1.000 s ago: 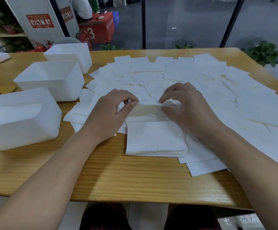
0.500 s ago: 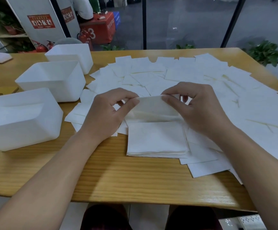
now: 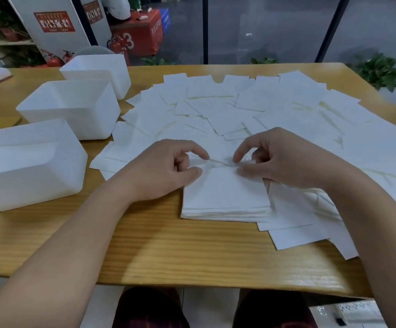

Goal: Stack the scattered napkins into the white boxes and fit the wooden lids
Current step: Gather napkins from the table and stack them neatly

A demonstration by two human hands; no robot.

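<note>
Both hands sit at the far edge of a neat pile of napkins (image 3: 225, 197) near the front of the wooden table (image 3: 145, 252). The left hand (image 3: 166, 169) has its thumb laid flat on the pile's top sheet and its forefinger arched over it, the other fingers curled under; the right hand (image 3: 284, 162) mirrors it, thumb on the sheet, forefinger hooked down toward the same edge. Whether either hand actually pinches the top napkin I cannot tell — the fingertips are close to the paper but blurred.

Beyond and to the right of the pile, loose napkins (image 3: 287, 110) lie spread over most of the tabletop, overlapping each other — a few poke out from under the pile at its right side.

Three white boxes stand in a row along the left: the nearest box (image 3: 26, 171), the middle box (image 3: 74, 110) just behind it, and the far box (image 3: 100, 72) touching or nearly touching the middle one. All three are open-topped.
</note>
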